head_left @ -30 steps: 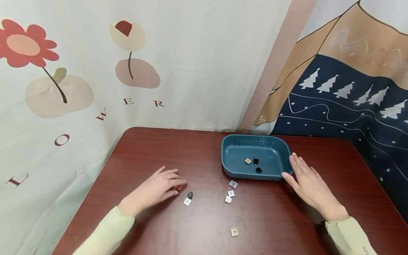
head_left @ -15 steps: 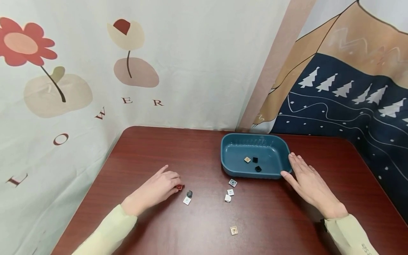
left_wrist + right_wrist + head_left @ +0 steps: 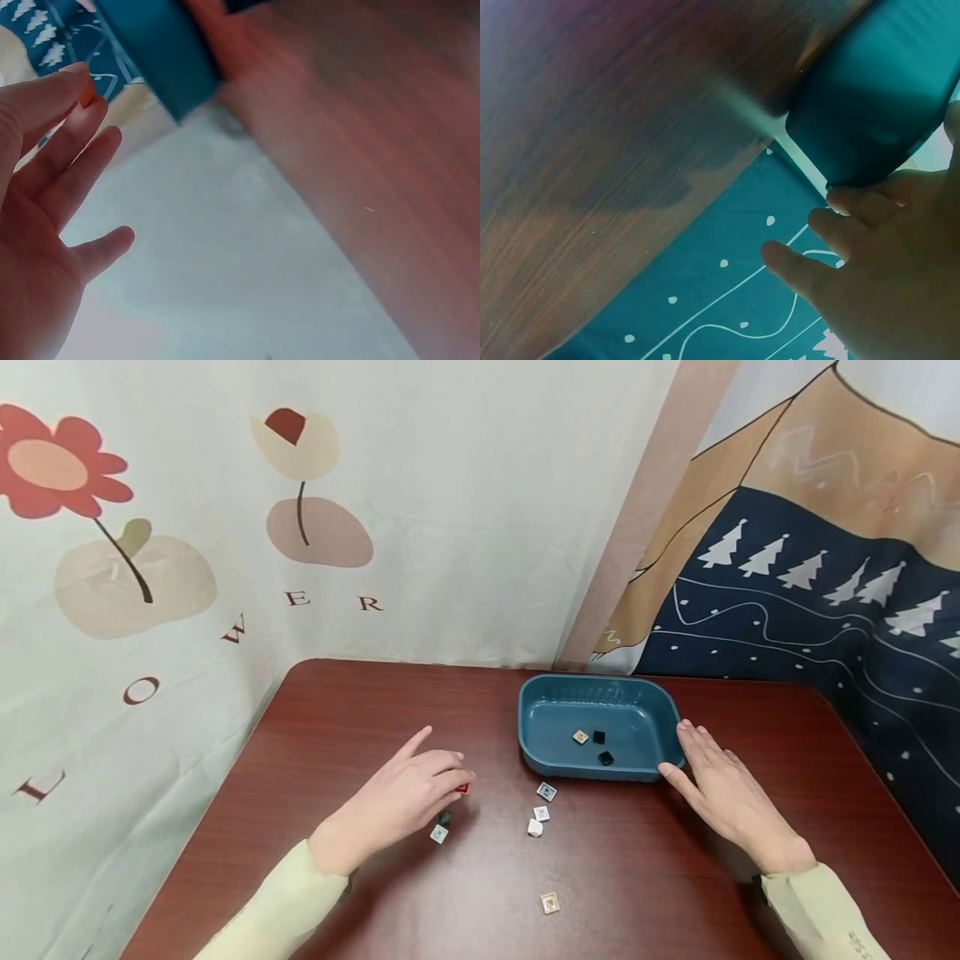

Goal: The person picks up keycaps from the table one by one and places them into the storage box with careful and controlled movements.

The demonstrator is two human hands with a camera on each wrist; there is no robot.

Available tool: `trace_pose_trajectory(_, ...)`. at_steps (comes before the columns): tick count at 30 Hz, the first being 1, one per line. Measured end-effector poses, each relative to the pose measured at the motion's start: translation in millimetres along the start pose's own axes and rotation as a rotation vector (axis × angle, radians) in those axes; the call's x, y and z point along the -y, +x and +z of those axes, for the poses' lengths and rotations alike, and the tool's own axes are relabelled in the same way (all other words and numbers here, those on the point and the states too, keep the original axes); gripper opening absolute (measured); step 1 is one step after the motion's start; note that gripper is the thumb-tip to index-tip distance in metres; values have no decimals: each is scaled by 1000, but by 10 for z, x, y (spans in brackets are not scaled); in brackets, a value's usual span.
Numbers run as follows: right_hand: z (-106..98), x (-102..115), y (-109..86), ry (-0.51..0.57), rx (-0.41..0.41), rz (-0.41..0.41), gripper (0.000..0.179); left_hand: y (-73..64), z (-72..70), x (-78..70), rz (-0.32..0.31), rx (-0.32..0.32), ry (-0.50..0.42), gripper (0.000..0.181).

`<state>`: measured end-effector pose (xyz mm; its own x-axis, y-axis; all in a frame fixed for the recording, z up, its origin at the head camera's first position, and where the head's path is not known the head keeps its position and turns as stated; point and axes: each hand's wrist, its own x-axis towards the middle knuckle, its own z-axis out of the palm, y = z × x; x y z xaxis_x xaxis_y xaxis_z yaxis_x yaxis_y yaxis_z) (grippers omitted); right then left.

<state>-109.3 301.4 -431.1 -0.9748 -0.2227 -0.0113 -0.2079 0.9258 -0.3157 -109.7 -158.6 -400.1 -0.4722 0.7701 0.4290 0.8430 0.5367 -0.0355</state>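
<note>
My left hand (image 3: 401, 797) pinches a small red keycap (image 3: 462, 788) between thumb and fingertips, over the table left of the blue tray. In the left wrist view the keycap (image 3: 87, 93) shows orange-red at the fingertips, with the little finger spread away. Below that hand lie a dark keycap (image 3: 445, 818), partly covered, and a white keycap (image 3: 438, 833). My right hand (image 3: 731, 802) lies with straight fingers along the right side of the tray (image 3: 585, 772), its fingertips right at the rim.
Inside the tray are a beige keycap (image 3: 581, 737) and two black keycaps (image 3: 606, 758). In front of it lie a grey keycap (image 3: 547, 791) and two white keycaps (image 3: 536, 828). A beige keycap (image 3: 550, 903) sits nearer. Printed curtains (image 3: 465, 527) hang behind the table (image 3: 375, 710).
My left hand has taken hold of the red keycap and carried it rightward, toward the tray. The right hand stays at the tray's side.
</note>
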Motion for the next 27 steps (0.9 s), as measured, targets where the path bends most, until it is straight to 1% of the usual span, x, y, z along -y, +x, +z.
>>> trace_pose_trajectory(4, -2, 9, -1, -4, -6, 0, 85, 168, -28, -69, 17, -52, 15, 23)
trace_pose_trajectory(7, 3, 1, -4, -7, -14, -4, 85, 306, -21, -94, 26, -110, 23, 26)
trace_pose_trajectory(11, 14, -8, -1, -9, -22, -13, 85, 499, 3, -118, 22, -184, 3, 27)
trace_pose_trajectory(15, 10, -2, -2, -12, -22, -5, 85, 685, 45, -138, 10, -214, -19, 23)
trace_pose_trajectory(19, 14, 9, 3, -12, -14, 0, 85, 826, 98, -133, 2, -249, -26, 22)
trace_pose_trajectory(21, 13, 14, 6, -13, -13, 0, 86, 892, 132, -129, -2, -262, -34, 23)
trace_pose_trajectory(23, 10, 15, 9, -13, -13, 2, 86, 963, 175, -128, -6, -258, -43, 24)
trace_pose_trajectory(27, 6, 5, 1, -16, -15, 6, 86, 1112, 292, -143, -29, -211, -54, 24)
